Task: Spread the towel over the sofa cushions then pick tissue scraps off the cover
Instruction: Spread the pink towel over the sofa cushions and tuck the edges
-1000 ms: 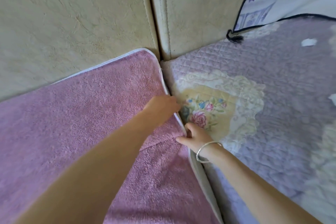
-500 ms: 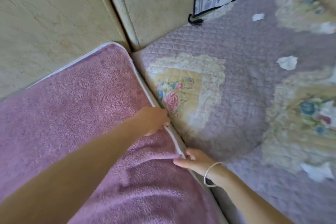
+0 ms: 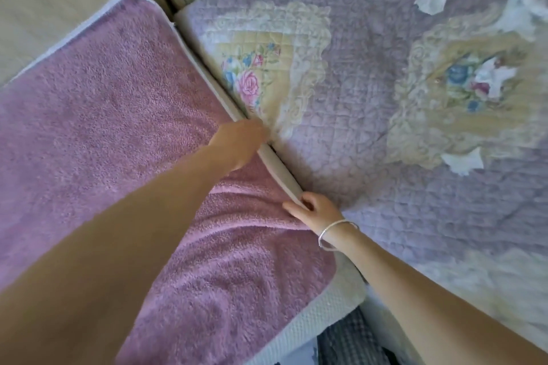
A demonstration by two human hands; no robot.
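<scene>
Pink terry towel (image 3: pixel 118 127), likely soft and limp, covers the sofa's left cushion (image 3: pixel 323 317); best taken at its hem. Right grip (image 3: pixel 314 210) pinches that hem at the cushion seam; left grip (image 3: pixel 240 142) rests there, fingers hidden, closure unclear. Feather-light tissue scraps (image 3: pixel 431 1) dot the quilted cover (image 3: pixel 385 115).

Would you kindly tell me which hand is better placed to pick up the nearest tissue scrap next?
Probably the right hand. It pinches the edge of the towel beside the quilted cover, on the side where the nearest tissue scrap lies; the left hand reaches in from across the towel.
</scene>
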